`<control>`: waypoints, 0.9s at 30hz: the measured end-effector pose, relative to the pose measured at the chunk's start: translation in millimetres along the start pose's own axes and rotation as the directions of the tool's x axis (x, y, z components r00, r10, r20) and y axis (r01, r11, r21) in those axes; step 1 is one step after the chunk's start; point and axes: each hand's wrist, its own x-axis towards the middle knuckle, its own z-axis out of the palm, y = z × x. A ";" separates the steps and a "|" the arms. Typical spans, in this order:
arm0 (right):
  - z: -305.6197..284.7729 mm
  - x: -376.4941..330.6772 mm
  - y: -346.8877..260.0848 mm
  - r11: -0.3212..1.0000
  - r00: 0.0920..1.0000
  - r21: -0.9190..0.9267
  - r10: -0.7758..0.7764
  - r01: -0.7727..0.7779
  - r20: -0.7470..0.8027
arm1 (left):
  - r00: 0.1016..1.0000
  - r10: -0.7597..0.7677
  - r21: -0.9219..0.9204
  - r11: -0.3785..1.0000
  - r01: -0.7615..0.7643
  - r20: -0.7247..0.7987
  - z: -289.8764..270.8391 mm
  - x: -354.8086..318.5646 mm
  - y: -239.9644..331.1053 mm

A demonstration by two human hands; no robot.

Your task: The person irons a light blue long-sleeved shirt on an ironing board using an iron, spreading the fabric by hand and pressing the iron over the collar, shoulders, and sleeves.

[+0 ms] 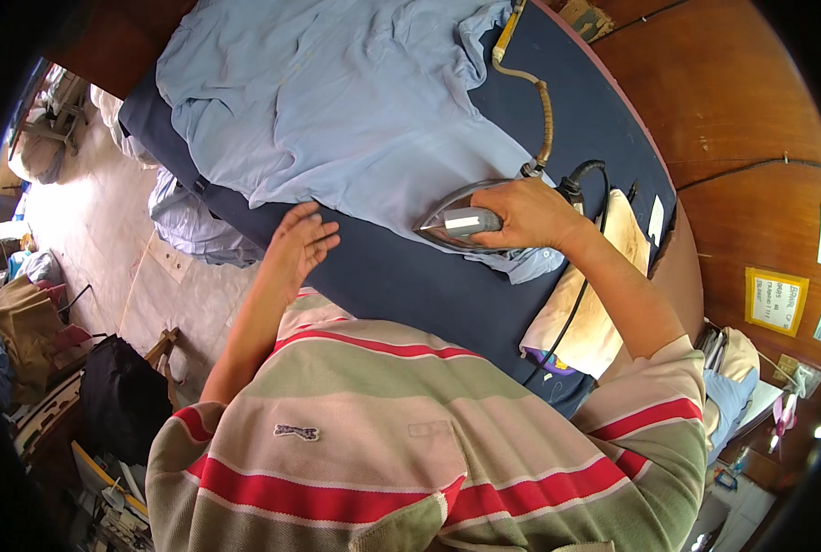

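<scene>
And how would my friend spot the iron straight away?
Find the big navy board, then the pale blue cloth on it. Toward the cloth's near right end, the right hand grips the iron. Unlike the soft cloth, it's hard, shiny and pointed in front.

The left arm reached forward, the left hand relaxed (fingers loosely spread, slightly bent). The right arm angled inward from the elbow, the right hand curled in a grip, its back upward. The 2 hands were apart.
</scene>
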 end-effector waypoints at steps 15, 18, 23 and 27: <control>-12.3 46.9 -7.4 0.968 0.960 0.059 0.251 -0.245 -0.124 | 0.821 0.559 0.462 0.762 -0.454 -0.115 -19.5 57.4 12.3; -9.2 58.7 -28.4 0.991 0.985 0.000 0.135 -0.136 -0.105 | 0.820 0.565 0.484 0.746 -0.457 -0.097 -18.5 57.4 13.2; -6.4 92.2 -67.1 0.999 0.999 -0.025 0.026 -0.025 0.034 | 0.821 0.564 0.537 0.720 -0.439 -0.085 -20.0 57.5 16.8; -4.5 91.9 -64.3 0.999 0.999 -0.032 -0.017 0.018 0.049 | 0.824 0.559 0.504 0.741 -0.444 -0.095 -22.2 55.0 17.6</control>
